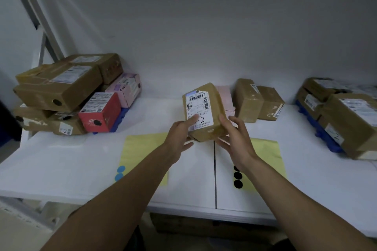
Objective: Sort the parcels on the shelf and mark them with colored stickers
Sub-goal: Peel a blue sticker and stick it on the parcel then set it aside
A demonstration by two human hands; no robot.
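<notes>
A brown parcel with a white shipping label is held up above the middle of the white shelf. My left hand grips its lower left side, thumb lying on the label. My right hand cups its lower right side with spread fingers. Below lie two yellow sheets: the left sheet carries blue round stickers, the right sheet carries black round stickers.
A pile of brown, red and pink parcels sits at the left on a blue tray. Two brown parcels and a pink one stand behind the held parcel. More brown parcels lie at the right on a blue tray.
</notes>
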